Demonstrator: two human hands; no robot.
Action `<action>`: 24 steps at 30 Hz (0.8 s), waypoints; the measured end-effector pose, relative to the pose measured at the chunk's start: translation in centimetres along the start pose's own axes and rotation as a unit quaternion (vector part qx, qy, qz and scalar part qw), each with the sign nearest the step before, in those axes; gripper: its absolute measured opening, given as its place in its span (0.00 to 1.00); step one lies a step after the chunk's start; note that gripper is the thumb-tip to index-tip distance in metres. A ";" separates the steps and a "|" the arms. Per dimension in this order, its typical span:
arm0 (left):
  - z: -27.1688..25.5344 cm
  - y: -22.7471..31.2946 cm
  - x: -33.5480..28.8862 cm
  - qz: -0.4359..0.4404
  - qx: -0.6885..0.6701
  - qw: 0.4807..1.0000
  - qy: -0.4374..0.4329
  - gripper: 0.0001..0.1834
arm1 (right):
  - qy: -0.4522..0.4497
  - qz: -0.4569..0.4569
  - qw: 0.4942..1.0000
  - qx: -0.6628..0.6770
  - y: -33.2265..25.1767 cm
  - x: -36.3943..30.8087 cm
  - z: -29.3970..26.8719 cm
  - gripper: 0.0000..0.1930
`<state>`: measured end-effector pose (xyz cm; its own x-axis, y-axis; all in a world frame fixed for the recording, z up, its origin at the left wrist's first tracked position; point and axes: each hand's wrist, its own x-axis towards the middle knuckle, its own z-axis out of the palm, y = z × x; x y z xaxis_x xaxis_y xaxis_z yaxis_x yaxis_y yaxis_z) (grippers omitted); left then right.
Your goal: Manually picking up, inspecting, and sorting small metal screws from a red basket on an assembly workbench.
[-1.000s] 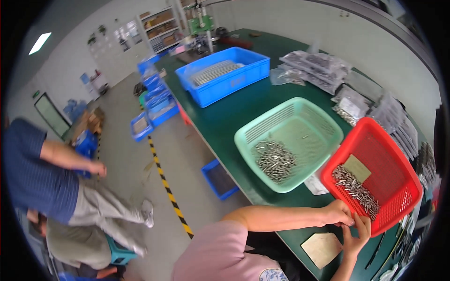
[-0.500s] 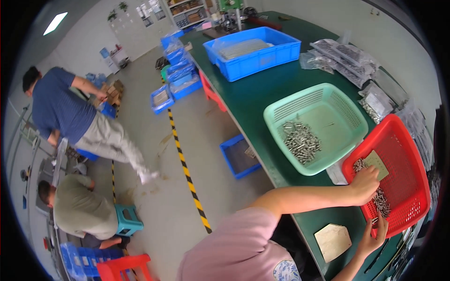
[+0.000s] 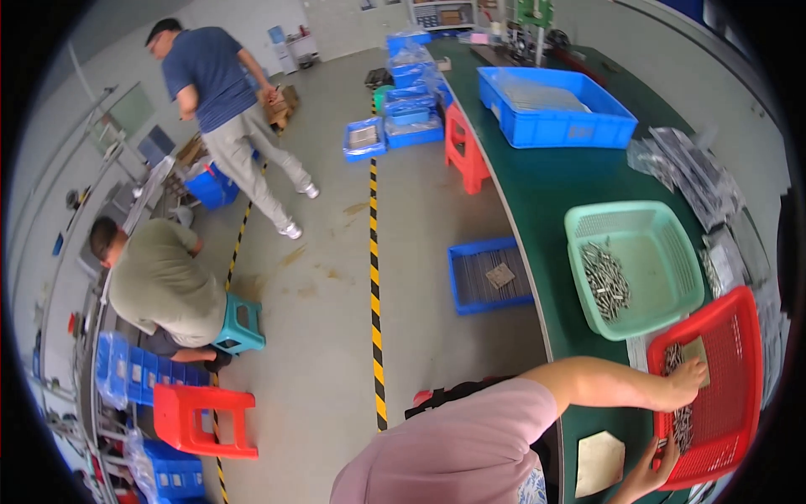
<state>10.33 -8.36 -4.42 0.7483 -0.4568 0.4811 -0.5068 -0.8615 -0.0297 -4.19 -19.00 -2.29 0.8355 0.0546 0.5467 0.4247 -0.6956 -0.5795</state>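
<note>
A red perforated basket (image 3: 732,370) stands at the right end of the green workbench, with small metal pins (image 3: 682,430) heaped along its near-left side. Over these pins my left hand (image 3: 684,385) is bent down, fingers closed; what they hold is hidden. Just beyond its fingertips a yellowish card (image 3: 696,351) lies in the basket. My right hand (image 3: 656,466) is at the basket's near-left rim, thumb and fingers closed around what look like small metal pins. Behind the red basket sits a light green basket (image 3: 663,277) with more metal pins (image 3: 606,281) along its left side.
A pale cut-cornered board (image 3: 600,462) lies on the workbench (image 3: 546,197). Farther back are a blue crate (image 3: 558,109) and bagged parts (image 3: 697,172). Below the bench edge is a blue tray (image 3: 491,273). One person (image 3: 222,92) stands and another (image 3: 168,273) sits at left.
The view has swung left, so the bench and baskets appear farther right and lower. Both my hands stay at the red basket. The standing person has shifted position, with legs stepping.
</note>
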 end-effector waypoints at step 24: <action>-3.5 4.6 -6.0 -0.334 -0.761 0.555 0.012 0.07 | 0.097 -0.121 0.988 -0.005 -3.1 0.9 0.3 0.11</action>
<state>2.04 -8.82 -4.39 0.9904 -0.1291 -0.0497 0.0932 0.3577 0.9292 -4.61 -16.60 -0.19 0.6267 0.0822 0.7749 0.5994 -0.6863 -0.4119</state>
